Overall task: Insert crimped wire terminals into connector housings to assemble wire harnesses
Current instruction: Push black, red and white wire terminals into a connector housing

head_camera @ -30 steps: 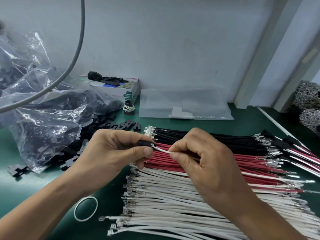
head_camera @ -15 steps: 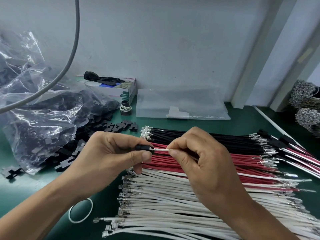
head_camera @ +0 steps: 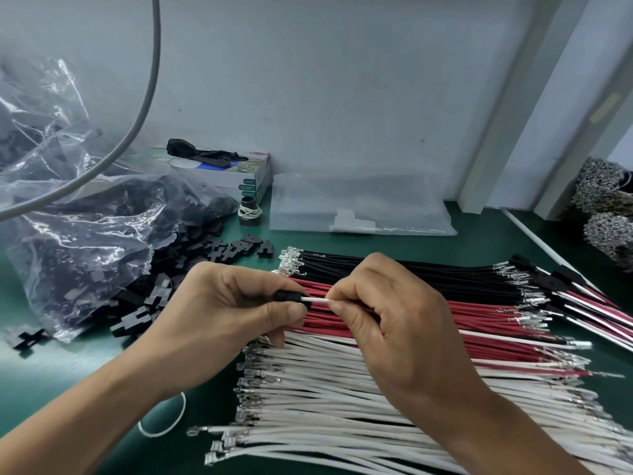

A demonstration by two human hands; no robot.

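Note:
My left hand (head_camera: 226, 313) pinches a small black connector housing (head_camera: 291, 297) between thumb and fingers. My right hand (head_camera: 394, 323) pinches a white wire (head_camera: 317, 299) just behind the housing, and the wire's tip sits inside it. Under both hands lie rows of crimped wires on the green mat: black wires (head_camera: 394, 269) farthest, red wires (head_camera: 479, 320) in the middle, white wires (head_camera: 325, 406) nearest. Loose black housings (head_camera: 239, 250) spill from a clear plastic bag (head_camera: 85, 241) at the left.
A small carton (head_camera: 246, 173) with a black item on top stands by the wall, a tape roll (head_camera: 250, 210) in front of it. A flat clear bag (head_camera: 359, 207) lies at the back. Finished harnesses (head_camera: 582, 296) lie right. A white rubber band (head_camera: 164, 423) lies near my left forearm.
The white wire's metal terminal has gone into the black housing; my hands have drawn slightly closer. The view has shifted a little.

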